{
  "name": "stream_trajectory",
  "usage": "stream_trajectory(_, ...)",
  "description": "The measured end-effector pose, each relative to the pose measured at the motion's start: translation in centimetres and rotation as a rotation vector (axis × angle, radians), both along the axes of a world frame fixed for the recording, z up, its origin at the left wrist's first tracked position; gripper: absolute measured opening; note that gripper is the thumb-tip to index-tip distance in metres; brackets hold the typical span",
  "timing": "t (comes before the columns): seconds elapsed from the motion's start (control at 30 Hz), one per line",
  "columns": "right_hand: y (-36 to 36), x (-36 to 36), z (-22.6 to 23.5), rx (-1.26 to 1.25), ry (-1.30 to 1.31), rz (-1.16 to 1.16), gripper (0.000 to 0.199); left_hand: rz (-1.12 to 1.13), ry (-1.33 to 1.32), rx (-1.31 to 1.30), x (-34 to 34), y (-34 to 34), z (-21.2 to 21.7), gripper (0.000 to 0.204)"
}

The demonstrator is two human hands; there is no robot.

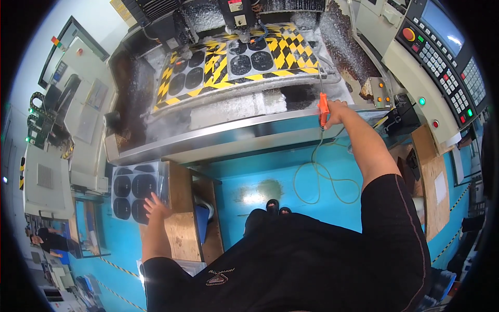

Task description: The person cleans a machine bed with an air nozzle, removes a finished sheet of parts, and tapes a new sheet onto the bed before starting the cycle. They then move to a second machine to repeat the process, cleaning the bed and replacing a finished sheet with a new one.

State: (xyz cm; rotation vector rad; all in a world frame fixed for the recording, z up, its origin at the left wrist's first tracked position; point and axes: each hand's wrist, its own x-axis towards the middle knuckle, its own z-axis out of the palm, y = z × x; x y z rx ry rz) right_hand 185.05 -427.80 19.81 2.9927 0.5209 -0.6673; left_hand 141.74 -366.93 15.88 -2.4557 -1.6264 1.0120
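Observation:
My right hand (pixel 337 113) grips an orange air blow gun (pixel 324 108) at the machine's front edge. Its thin nozzle points up over the bed, and a clear yellowish hose (pixel 317 161) loops down from it. On the left, my left hand (pixel 157 208) is spread open at the right side of a clear sheet with dark rounded panels (pixel 122 186); whether it touches the sheet I cannot tell. That sheet lies on a wooden stand (pixel 182 208). Inside the machine, a sheet with black rounded panels (pixel 250 63) sits on the yellow-and-black striped bed (pixel 215 65), with similar panels (pixel 186 75) to its left.
White residue covers the machine's interior around two dark spindle heads (pixel 236 15). A metal sill (pixel 223 132) runs across its front. The control panel (pixel 442 57) stands at right, above a small button box (pixel 377 92). Another person (pixel 52 242) is far left.

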Motion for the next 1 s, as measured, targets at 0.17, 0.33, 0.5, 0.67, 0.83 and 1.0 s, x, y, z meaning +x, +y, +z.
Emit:
stream_trajectory(0.17, -0.5, 0.5, -0.5, 0.063, -0.026, 0.007, 0.104, -0.004, -0.009, 0.007, 0.0, 0.5, -0.4, 0.132)
stream_trajectory(0.33, -0.6, 0.8, -1.2, 0.090, -0.047, 0.011, 0.101, -0.002, 0.008, 0.040, 0.1, 0.5, -0.3, 0.134)
stream_trajectory(0.5, -0.6, 0.8, -1.0, 0.080, -0.035, 0.015, 0.100, -0.007, -0.032, 0.012, 0.2, 0.2, 0.2, 0.136)
stream_trajectory(0.67, -0.2, 0.4, -0.2, 0.056, -0.027, -0.012, 0.105, -0.004, -0.042, 0.007, 0.2, 0.2, 0.2, 0.138)
stream_trajectory(0.83, 0.1, 0.3, 0.2, 0.026, -0.009, -0.021, 0.110, 0.015, -0.004, 0.034, 0.2, 0.2, 0.2, 0.140)
stream_trajectory(1.0, 0.0, 0.3, 0.1, 0.056, 0.015, -0.007, 0.110, 0.006, -0.040, 0.012, 0.2, 0.2, 0.2, 0.139)
